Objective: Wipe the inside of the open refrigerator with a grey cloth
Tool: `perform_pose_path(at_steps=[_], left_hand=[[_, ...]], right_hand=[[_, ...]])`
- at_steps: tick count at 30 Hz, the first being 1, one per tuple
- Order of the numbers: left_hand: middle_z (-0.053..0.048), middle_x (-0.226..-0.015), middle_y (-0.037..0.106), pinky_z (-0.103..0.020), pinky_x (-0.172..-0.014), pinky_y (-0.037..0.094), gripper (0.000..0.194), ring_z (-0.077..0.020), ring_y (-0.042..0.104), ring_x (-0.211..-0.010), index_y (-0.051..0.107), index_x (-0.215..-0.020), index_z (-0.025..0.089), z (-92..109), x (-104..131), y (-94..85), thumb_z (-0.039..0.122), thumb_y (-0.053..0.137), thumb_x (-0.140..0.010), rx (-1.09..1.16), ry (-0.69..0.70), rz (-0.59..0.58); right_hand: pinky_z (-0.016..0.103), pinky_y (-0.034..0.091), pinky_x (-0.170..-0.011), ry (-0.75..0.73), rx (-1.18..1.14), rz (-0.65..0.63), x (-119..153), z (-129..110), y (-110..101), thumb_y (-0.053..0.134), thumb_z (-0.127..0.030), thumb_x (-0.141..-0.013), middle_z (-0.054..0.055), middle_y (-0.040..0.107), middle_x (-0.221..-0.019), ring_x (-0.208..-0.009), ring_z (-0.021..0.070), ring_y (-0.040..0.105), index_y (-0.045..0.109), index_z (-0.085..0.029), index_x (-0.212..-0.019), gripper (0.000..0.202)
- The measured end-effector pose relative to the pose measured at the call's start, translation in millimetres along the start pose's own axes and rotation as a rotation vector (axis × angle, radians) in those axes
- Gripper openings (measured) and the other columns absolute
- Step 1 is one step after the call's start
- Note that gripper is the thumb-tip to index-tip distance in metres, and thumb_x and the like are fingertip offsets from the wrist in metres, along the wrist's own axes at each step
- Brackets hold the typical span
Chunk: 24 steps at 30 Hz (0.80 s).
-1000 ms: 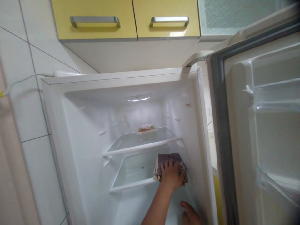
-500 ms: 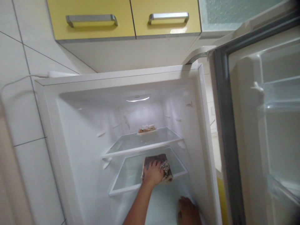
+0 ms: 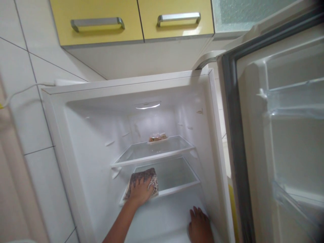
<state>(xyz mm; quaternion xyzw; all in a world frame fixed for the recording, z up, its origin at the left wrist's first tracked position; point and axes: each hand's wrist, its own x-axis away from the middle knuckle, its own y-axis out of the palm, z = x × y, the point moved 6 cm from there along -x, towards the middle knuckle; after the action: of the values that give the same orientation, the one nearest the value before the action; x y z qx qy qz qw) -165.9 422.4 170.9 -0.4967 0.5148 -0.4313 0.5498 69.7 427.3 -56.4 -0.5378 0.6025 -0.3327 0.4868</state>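
White refrigerator [image 3: 126,84] stands open, its gasketed door [image 3: 291,145] swung out at right. Overhead: glossy yellow cabinet doors [image 3: 133,23] with metal bar handles. Lower glass shelf [image 3: 177,173], white-rimmed, carries a folded purple-brown cloth [image 3: 144,172], pale-patterned, at its left side. Left hand [image 3: 140,194] presses the cloth flat, fingers spread, hiding part of it. Right hand [image 3: 199,222] sits low, near the right inner wall; fingers slightly parted, contact indeterminable. Upper glass shelf [image 3: 136,154] bears a clear-wrapped food packet [image 3: 158,137]. Marking on the lamp cover [image 3: 148,105]: too small to read.
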Motion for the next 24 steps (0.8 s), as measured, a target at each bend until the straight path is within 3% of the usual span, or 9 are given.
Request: perform_pose_path(at_steps=[3, 6, 12, 15, 19, 24], left_hand=[[-0.011, -0.164, 0.034, -0.064, -0.120, 0.021, 0.063, -0.0411, 0.026, -0.151, 0.037, -0.153, 0.034, 24, -1, 12.7, 0.057, 0.027, -0.095, 0.025, 0.072, -0.087], [-0.008, -0.167, 0.026, -0.065, -0.121, 0.017, 0.070, -0.0436, 0.019, -0.153, 0.033, -0.154, 0.036, 63, -4, 21.5, 0.066, 0.025, -0.091, 0.096, 0.195, -0.135], [-0.007, -0.168, 0.026, -0.070, -0.119, 0.013, 0.075, -0.0471, 0.016, -0.152, 0.034, -0.154, 0.035, 150, -26, 30.8, 0.070, 0.025, -0.088, 0.183, 0.330, -0.128], [-0.008, -0.168, 0.025, -0.074, -0.117, 0.013, 0.074, -0.0491, 0.016, -0.151, 0.034, -0.154, 0.034, 182, -43, 36.2, 0.068, 0.025, -0.088, 0.190, 0.346, -0.113], [-0.009, -0.167, 0.025, -0.075, -0.116, 0.015, 0.078, -0.0498, 0.017, -0.151, 0.034, -0.154, 0.033, 195, -73, 44.6, 0.071, 0.026, -0.086, 0.179, 0.320, -0.115], [-0.009, -0.167, 0.028, -0.075, -0.116, 0.016, 0.078, -0.0485, 0.021, -0.150, 0.036, -0.153, 0.034, 178, -112, 50.6, 0.070, 0.026, -0.085, 0.181, 0.264, -0.087]], right_hand=[[0.047, 0.037, -0.116, -0.008, 0.007, 0.011, -1, 0, 6, 0.040, -0.011, -0.087, 0.013, 0.055, -0.148, -0.140, 0.0317, 0.047, 0.061, -0.015, -0.137, 0.054], [0.047, 0.038, -0.116, -0.011, 0.000, 0.040, -3, 1, 14, 0.041, -0.009, -0.087, 0.014, 0.056, -0.147, -0.139, 0.0315, 0.049, 0.062, -0.015, -0.136, 0.054], [0.046, 0.037, -0.116, 0.028, -0.002, 0.076, -8, 6, 30, 0.045, -0.010, -0.085, 0.012, 0.054, -0.148, -0.140, 0.0309, 0.048, 0.064, -0.018, -0.134, 0.053], [0.046, 0.038, -0.116, 0.020, -0.032, 0.068, -10, 9, 34, 0.046, -0.011, -0.084, 0.011, 0.054, -0.149, -0.139, 0.0307, 0.049, 0.064, -0.018, -0.134, 0.053], [0.046, 0.037, -0.117, 0.030, -0.034, 0.057, -11, 14, 35, 0.045, -0.011, -0.084, 0.011, 0.054, -0.149, -0.140, 0.0297, 0.048, 0.064, -0.018, -0.134, 0.054], [0.044, 0.038, -0.117, 0.019, -0.009, -0.032, -14, 17, 34, 0.046, -0.013, -0.082, 0.009, 0.053, -0.150, -0.141, 0.0286, 0.047, 0.062, -0.020, -0.136, 0.056]])
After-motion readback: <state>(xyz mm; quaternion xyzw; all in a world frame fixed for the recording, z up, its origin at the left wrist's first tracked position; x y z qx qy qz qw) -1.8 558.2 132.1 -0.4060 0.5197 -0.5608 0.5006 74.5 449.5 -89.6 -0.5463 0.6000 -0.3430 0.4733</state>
